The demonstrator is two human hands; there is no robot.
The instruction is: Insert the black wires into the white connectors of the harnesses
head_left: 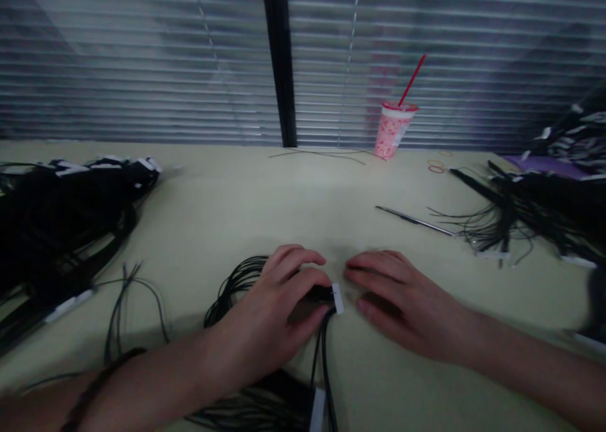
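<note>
Left forearm: reaching in from the lower left, wearing a dark band close to the edge of the view.
Pale tabletop: stretching across the view beneath both hands, carrying the cables.
Blinds: hanging behind the tabletop, with a dark post standing between their two halves.
Left cable heap: lying along the left side, black, showing white ends.
Right cable heap: spreading over the right side, fanning thin wires toward the middle.
Left hand: its grip is narrowing around the black cable, thumb below and fingers above.
Right hand: hovering or resting, cannot tell which, just beside the white connector; its grip is standing fairly wide, thumb apart from the curled fingers.
Black cable: sitting in the left hand near the middle front of the tabletop, pointing rightward.
Lower cable bundle: lying partly beneath the left forearm, running out at the bottom edge.
Pink cup: standing before the blinds, its red straw leaning right.
Pen-like tool: lying aslant beyond the right hand.
White connector: capping the black cable, facing the right hand.
Rubber band: lying right of the pink cup.
</note>
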